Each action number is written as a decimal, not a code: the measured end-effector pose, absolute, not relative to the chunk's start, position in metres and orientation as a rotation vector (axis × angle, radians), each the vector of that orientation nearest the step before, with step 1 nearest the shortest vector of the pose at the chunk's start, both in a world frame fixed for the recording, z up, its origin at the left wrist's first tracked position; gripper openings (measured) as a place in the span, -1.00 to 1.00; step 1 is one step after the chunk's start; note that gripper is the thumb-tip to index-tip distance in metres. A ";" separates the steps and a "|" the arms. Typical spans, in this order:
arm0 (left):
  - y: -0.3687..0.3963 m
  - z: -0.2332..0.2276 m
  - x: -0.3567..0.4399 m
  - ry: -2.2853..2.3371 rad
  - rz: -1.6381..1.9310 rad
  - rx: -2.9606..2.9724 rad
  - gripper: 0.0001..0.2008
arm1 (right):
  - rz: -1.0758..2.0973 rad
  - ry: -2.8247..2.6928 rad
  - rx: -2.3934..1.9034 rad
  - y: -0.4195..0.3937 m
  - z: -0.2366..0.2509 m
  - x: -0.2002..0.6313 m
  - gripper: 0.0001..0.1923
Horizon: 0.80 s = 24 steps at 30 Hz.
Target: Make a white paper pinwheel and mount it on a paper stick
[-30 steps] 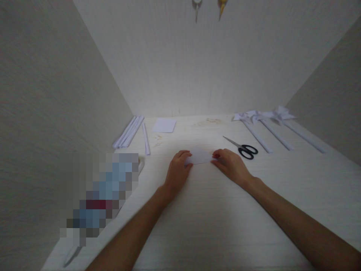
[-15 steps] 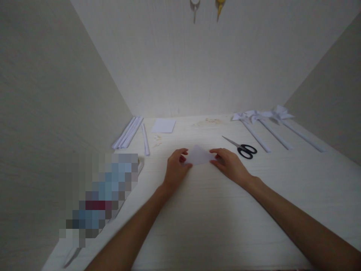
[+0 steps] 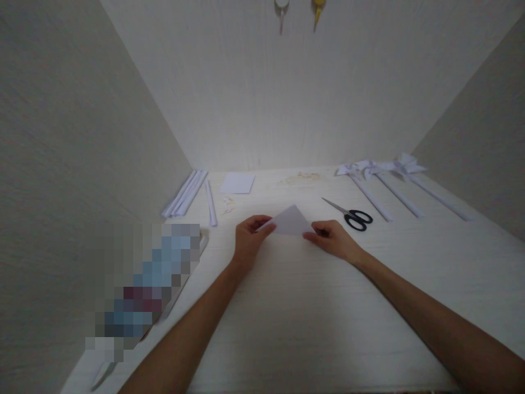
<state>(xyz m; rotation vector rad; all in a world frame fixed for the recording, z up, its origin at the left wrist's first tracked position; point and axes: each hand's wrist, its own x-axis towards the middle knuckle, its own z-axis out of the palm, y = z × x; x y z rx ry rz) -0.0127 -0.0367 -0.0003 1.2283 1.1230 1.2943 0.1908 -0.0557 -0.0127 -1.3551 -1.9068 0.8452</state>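
Observation:
A small white sheet of paper (image 3: 289, 222), folded to a triangle with its peak pointing away from me, is held over the middle of the table. My left hand (image 3: 251, 239) pinches its left corner between thumb and fingers. At the right corner my right hand (image 3: 329, 237) grips the paper the same way, fingers curled under. Black-handled scissors (image 3: 353, 214) lie just beyond my right hand, blades pointing to the far left. A square white sheet (image 3: 238, 183) lies flat behind my left hand.
Rolled white paper sticks (image 3: 186, 192) lie at the back left, with a single stick (image 3: 210, 203) beside them. Several-petalled paper shapes top three white sticks (image 3: 371, 198) at the back right. A pixelated object (image 3: 156, 284) lies along the left edge. Walls rise behind and on both sides.
The folded paper has been lifted and tilted, its peak shifting slightly right and away. My left hand has moved a little left, and both hands now grip the corners more closely.

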 end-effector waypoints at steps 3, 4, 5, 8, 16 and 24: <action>-0.036 -0.003 -0.010 1.024 1.332 1.080 -0.72 | 0.968 -1.725 -1.304 -0.058 -0.012 0.183 -0.63; -0.037 -0.003 -0.008 1.009 1.300 1.089 -0.75 | 0.994 -1.669 -1.289 -0.059 -0.012 0.180 -0.64; -0.038 -0.002 -0.006 1.010 1.246 1.133 -0.78 | 1.022 -1.630 -1.272 -0.061 -0.011 0.177 -0.64; -0.045 0.004 0.001 1.064 0.985 1.380 -0.72 | 1.101 -1.624 -1.211 -0.063 -0.007 0.170 -0.64; -0.045 0.001 0.001 1.032 1.009 1.338 -0.71 | 1.252 -1.566 -1.167 -0.061 -0.006 0.172 -0.71; -0.020 0.005 -0.033 1.070 1.528 0.965 -0.75 | 1.295 -1.344 -1.072 -0.056 -0.017 0.186 -0.74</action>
